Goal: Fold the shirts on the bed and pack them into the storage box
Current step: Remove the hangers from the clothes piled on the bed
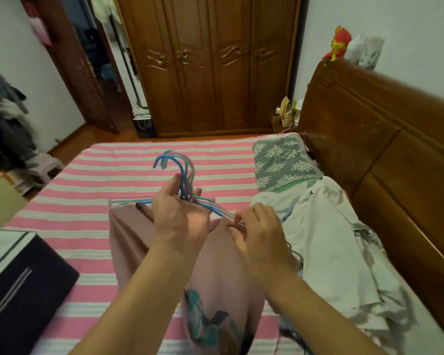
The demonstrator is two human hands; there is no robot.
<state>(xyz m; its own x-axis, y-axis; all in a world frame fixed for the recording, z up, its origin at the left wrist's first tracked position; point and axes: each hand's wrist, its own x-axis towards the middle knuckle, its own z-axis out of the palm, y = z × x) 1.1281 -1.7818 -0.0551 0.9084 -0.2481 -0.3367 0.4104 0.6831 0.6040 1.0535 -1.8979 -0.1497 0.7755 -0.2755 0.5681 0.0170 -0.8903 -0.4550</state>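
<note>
A pink shirt (215, 272) with a teal print hangs on a bunch of blue, pink and green wire hangers (180, 167) above the pink-and-white striped bed (87, 201). My left hand (180, 216) grips the necks of the hangers just below their hooks. My right hand (259, 234) pinches the hangers' right arm at the shirt's shoulder. A heap of white shirts (336, 242) lies on the bed to the right. The dark storage box (23, 285) stands at the bed's near left corner, its flap open.
A grey floral pillow (282, 162) lies by the wooden headboard (385, 149) on the right. A wooden wardrobe (210, 65) stands beyond the bed's far edge. Clothes and a stool (36, 165) crowd the floor on the left.
</note>
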